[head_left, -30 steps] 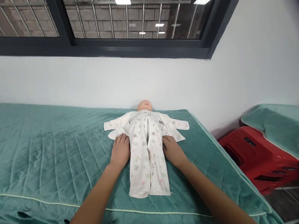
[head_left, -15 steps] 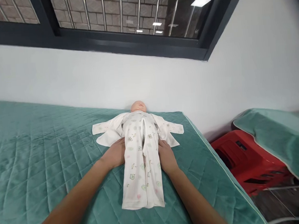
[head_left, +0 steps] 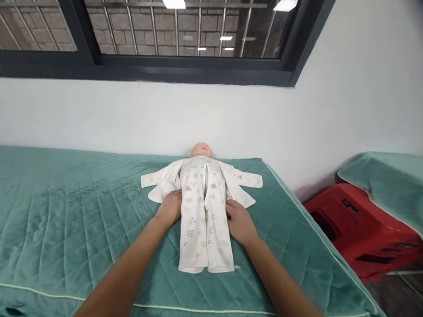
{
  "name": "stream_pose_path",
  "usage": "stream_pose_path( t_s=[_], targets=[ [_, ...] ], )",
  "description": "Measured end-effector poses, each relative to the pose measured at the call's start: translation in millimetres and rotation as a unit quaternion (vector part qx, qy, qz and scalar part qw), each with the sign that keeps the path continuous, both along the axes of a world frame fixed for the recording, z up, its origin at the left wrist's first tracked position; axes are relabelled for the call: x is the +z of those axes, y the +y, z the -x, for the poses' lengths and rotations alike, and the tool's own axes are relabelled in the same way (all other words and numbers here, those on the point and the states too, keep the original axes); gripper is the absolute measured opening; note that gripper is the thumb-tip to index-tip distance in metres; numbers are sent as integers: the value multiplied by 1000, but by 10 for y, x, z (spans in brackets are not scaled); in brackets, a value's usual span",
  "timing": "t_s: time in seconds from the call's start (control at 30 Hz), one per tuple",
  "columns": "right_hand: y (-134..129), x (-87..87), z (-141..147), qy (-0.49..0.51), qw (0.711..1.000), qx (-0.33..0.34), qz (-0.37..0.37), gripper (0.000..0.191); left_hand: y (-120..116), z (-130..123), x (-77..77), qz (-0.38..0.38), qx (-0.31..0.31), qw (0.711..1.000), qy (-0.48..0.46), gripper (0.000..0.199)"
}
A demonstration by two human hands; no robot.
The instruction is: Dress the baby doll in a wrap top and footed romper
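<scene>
A baby doll (head_left: 201, 149) lies on its back with its head toward the wall. White printed baby trousers (head_left: 206, 226) cover its front from the chest down, legs toward me. Spread out under it, a white baby shirt (head_left: 247, 179) has both sleeves stretched sideways. My left hand (head_left: 170, 207) is closed at the left edge of the trousers around hip height, its fingertips partly hidden by the cloth. On the opposite edge, my right hand (head_left: 240, 219) has its fingers curled against the trousers, gripping the side.
A green quilted cover (head_left: 74, 221) lies over the bed, whose right edge runs beside my right arm. Beyond that edge stands a red plastic chair or stool (head_left: 365, 230), partly under another green cover (head_left: 405, 183). A barred window (head_left: 188, 29) is above the white wall.
The trouser hems have shifted up and away from me, and the legs now lie slightly apart. My right fingers have curled in more. The camera view has shifted a little.
</scene>
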State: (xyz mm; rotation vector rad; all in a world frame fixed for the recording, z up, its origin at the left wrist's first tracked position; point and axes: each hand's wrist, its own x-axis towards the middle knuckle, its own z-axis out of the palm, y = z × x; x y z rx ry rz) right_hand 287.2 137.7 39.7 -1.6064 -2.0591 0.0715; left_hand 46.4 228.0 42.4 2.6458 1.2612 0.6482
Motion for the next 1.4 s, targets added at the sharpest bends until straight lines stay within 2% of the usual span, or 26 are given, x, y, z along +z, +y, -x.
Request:
stream_pose_path(
  t_s=[0.13, 0.3, 0.37, 0.6, 0.73, 0.83, 0.9, 1.0, 1.07, 1.13, 1.23, 1.3, 1.4],
  targets=[
    [-4, 11, 8, 8, 1000, 1, 6, 18, -143, 87, -44, -15, 27, 1000, 5, 24],
    [2, -11, -3, 24, 1000, 11, -1, 18, -433, 266, -163, -77, 43, 996, -17, 38],
    [16, -19, -6, 32, 999, 19, -4, 18, -481, 299, -195, -73, 52, 996, -21, 42],
    [-57, 15, -77, 6, 998, 57, 0, 21, -391, 301, -230, -32, 64, 996, -50, 45],
    [-239, 39, -187, -13, 995, 93, 22, 30, -372, 348, -266, 18, 115, 982, -152, 40],
    [-252, 38, -328, 41, 995, 90, 34, 31, -360, 372, -283, 31, 148, 966, -208, 34],
    [-128, 37, -470, 101, 993, 59, 21, 28, -314, 385, -281, 8, 173, 959, -225, 31],
    [218, 33, -727, 159, 986, -50, -26, 28, -153, 425, -254, -21, 250, 947, -203, 25],
    [457, 21, -871, 147, 980, -132, -36, 32, -4, 461, -232, -19, 318, 938, -139, 26],
    [613, 5, -943, 100, 976, -194, -8, 32, 133, 492, -227, -9, 386, 920, -75, 36],
    [640, 4, -908, 11, 969, -238, 68, 32, 249, 515, -275, -3, 444, 896, -28, 48],
    [569, 29, -839, -15, 965, -240, 108, 37, 264, 531, -322, 3, 447, 894, -24, 43],
    [470, 96, -770, 48, 962, -232, 139, 36, 248, 566, -312, 26, 428, 901, -67, 31]
  ],
)
